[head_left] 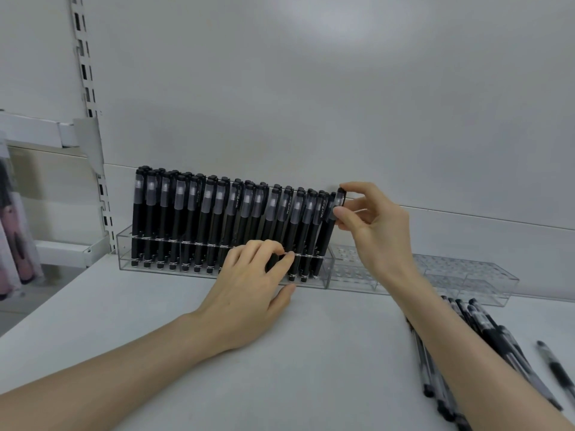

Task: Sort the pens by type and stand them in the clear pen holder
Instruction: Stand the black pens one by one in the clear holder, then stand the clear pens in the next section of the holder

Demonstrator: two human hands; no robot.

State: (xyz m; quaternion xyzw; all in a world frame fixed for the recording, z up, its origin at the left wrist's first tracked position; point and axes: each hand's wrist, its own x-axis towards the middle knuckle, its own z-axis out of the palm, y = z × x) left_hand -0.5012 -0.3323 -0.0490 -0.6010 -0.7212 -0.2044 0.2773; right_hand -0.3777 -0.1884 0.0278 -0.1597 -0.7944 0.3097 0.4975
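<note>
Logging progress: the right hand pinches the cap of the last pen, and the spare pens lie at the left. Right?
No: the head view shows the spare pens lying at the right, not the left. The right hand does pinch the cap of the last pen.

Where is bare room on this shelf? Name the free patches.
Free: the shelf between both forearms, and left of the left hand before the pen holder. Crowded: loose pens by the right forearm; the right hand pinches a pen.
</note>
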